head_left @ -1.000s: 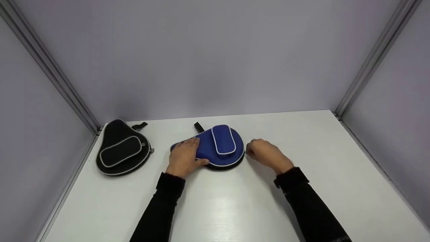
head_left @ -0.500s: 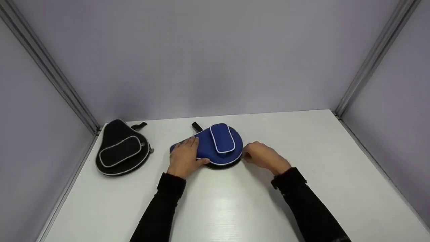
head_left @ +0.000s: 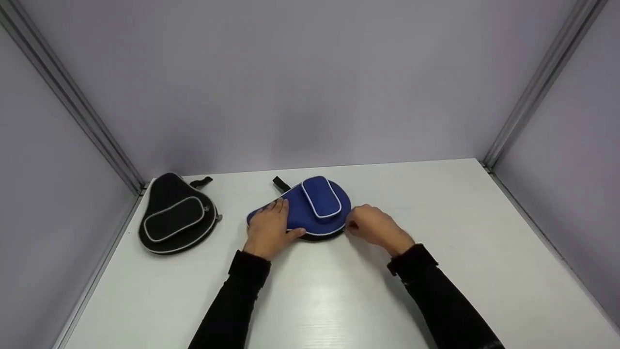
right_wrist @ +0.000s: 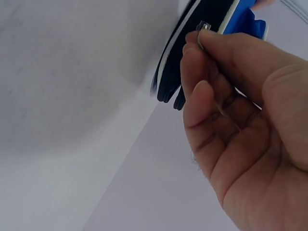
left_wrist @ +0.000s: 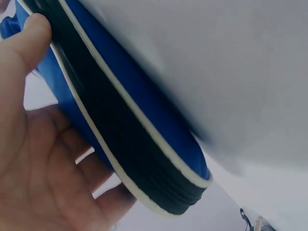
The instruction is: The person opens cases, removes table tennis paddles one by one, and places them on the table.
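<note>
A blue, paddle-shaped table tennis bat case (head_left: pixel 298 208) with white piping and a small raised pocket (head_left: pixel 321 197) lies on the table, its narrow end to the left. Across that narrow end my left hand (head_left: pixel 269 230) rests with fingers extended over the top; in the left wrist view its thumb (left_wrist: pixel 36 36) touches the black side band (left_wrist: pixel 110 110). At the rounded right end, my right hand (head_left: pixel 375 227) pinches the zipper pull (right_wrist: pixel 200 41) between thumb and index finger. Beyond the slider (right_wrist: pixel 204 25), the case's edges stand apart in the right wrist view.
A black case (head_left: pixel 177 218) of the same shape, with white piping, lies at the left on the white table (head_left: pixel 310 295). A black strap (head_left: pixel 281 184) sticks out behind the blue case. Grey panels (head_left: pixel 310 87) enclose the table at the back and sides.
My right hand has moved left and slightly toward me along the blue case's rounded edge with the zipper pull. The case has turned slightly; my left hand stays on it.
</note>
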The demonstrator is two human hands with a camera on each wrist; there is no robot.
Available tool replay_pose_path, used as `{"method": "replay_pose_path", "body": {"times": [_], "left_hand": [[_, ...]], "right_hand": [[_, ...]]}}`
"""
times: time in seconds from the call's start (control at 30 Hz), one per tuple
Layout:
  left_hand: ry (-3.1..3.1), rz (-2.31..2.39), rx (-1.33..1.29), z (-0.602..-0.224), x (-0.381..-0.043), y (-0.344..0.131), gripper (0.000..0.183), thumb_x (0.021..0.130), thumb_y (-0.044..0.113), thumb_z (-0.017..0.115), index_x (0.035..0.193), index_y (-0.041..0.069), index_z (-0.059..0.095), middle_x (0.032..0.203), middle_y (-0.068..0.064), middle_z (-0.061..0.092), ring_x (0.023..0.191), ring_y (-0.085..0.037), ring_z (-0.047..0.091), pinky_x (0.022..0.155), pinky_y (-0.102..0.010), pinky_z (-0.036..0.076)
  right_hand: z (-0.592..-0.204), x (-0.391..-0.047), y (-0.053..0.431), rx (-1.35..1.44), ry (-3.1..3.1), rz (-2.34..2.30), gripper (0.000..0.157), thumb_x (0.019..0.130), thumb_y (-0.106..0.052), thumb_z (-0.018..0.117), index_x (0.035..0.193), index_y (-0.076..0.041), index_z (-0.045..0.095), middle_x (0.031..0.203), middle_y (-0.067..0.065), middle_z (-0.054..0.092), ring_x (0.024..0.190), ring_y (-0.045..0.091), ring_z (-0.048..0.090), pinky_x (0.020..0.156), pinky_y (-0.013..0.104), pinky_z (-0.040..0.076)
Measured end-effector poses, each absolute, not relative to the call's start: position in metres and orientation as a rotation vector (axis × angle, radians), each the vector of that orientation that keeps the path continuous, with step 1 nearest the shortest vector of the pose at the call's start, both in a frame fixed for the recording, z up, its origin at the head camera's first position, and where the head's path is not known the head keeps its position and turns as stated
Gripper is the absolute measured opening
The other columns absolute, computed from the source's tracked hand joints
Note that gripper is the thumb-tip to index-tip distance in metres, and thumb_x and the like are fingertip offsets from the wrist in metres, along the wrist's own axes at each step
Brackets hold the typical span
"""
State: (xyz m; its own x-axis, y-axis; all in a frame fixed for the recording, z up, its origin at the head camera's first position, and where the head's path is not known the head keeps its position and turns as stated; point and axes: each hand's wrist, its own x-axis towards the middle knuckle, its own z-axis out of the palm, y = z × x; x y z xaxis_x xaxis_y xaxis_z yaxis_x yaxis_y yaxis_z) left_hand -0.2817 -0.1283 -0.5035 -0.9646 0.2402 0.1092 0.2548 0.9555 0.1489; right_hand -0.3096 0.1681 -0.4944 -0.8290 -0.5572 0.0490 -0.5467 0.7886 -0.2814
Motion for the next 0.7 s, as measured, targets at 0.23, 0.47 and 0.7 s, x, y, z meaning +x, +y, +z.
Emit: {"method": "replay_pose_path", "body": {"times": [0.23,0.47,0.7], "left_hand": [[-3.068,-0.345,-0.549,-0.498,-0.279,-0.131,0.090,0.115,0.054,0.073,0.176,-0.005,0.046,0.184,-0.024,0.048,0.173,-0.041,0.050,0.140,-0.056,0.048],[-3.116,-0.499,-0.765,-0.493,-0.277,-0.133,0.085,0.117,0.050,0.069,0.179,-0.002,0.043,0.190,-0.022,0.039,0.178,-0.041,0.040,0.143,-0.059,0.043],[-3.194,-0.542,-0.953,-0.485,-0.272,-0.127,0.086,0.116,0.051,0.066,0.183,0.006,0.038,0.193,-0.015,0.034,0.183,-0.035,0.032,0.147,-0.057,0.038]], "right_hand": [[-0.498,-0.316,0.177,-0.831,3.026,-0.446,0.010,0.103,0.001,0.082,0.096,-0.003,0.089,0.094,0.010,0.087,0.078,0.016,0.069,0.073,0.041,0.065],[-0.497,-0.324,0.191,-0.681,3.045,-0.483,0.013,0.103,0.001,0.080,0.101,-0.005,0.092,0.098,0.009,0.089,0.081,0.017,0.068,0.074,0.042,0.066],[-0.499,-0.332,0.205,-0.609,3.096,-0.516,0.015,0.102,0.000,0.080,0.089,-0.005,0.086,0.089,0.006,0.083,0.079,0.020,0.068,0.069,0.044,0.064]]}}
